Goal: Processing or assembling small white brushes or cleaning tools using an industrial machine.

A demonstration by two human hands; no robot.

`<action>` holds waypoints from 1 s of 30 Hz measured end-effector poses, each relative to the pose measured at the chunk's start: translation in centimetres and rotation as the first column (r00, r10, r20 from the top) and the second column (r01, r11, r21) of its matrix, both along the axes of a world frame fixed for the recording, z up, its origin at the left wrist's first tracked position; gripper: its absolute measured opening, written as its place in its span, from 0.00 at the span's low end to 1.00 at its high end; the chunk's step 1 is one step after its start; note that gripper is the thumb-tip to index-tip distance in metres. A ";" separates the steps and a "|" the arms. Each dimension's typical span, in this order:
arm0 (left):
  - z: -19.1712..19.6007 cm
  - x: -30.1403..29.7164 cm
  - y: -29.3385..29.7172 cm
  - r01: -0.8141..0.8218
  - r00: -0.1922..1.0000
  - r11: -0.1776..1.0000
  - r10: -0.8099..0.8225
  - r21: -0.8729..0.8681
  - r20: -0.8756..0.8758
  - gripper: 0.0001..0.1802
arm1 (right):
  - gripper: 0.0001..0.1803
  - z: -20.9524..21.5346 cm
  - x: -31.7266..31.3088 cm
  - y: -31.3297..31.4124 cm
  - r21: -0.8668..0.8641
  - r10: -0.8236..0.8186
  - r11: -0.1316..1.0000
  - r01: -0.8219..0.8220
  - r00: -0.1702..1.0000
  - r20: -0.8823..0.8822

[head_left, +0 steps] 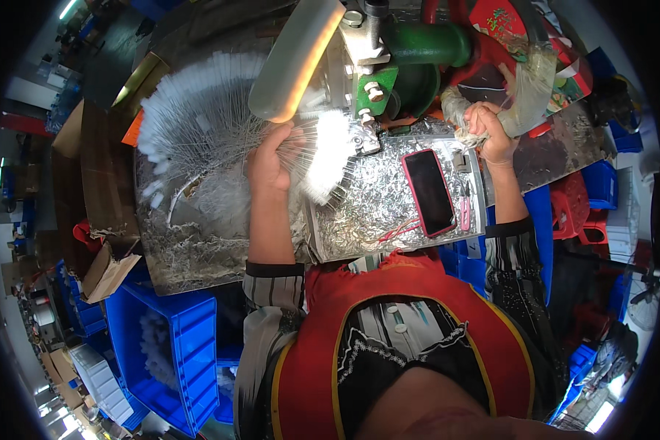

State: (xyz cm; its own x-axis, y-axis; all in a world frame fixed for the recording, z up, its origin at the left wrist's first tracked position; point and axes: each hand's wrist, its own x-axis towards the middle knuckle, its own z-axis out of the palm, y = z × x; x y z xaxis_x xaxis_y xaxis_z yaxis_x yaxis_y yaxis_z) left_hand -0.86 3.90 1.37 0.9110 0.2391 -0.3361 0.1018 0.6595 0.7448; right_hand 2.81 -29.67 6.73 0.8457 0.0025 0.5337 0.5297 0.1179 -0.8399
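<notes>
A large fan of thin wire brushes with white bristle ends lies on the worktop at the left. My left hand is closed on the wire stems of some of these brushes, beside a bright cluster of white bristles. Its fingertips are partly hidden by the lamp. At the right, my right hand wraps round the cloth-and-plastic-wrapped end of a machine handle. Between my hands stands a green machine with bolts and a small metal head low at its front.
A lit lamp hangs over the brushes. Below the machine, a tray holds metal clippings, a red-cased phone and a small pink-handled tool. Blue bins stand at lower left, a cardboard box at left, red stools at right.
</notes>
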 end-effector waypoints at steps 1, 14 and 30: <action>-0.2 0.0 0.0 0.001 1.000 1.000 -0.001 -0.002 0.003 0.07 | 0.12 0.1 -0.3 -0.3 0.003 -0.033 0.999 0.033 0.998 -0.049; -0.6 -0.6 0.7 0.049 0.999 0.998 -0.048 -0.048 0.018 0.08 | 0.12 3.8 -0.9 -1.3 0.073 0.000 0.997 0.024 0.951 -0.310; -0.6 -0.5 0.2 -0.031 0.999 0.999 0.031 -0.044 -0.008 0.09 | 0.12 0.5 -0.2 -0.4 0.010 0.024 1.000 -0.023 0.999 -0.044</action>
State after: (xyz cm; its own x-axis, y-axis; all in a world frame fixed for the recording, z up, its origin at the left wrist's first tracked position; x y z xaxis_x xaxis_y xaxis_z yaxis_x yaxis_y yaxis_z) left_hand -1.35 4.06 0.72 0.9008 0.2520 -0.3536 0.0859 0.6949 0.7139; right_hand 2.62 -30.11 7.25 0.8680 0.0178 0.4962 0.4894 0.1377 -0.8611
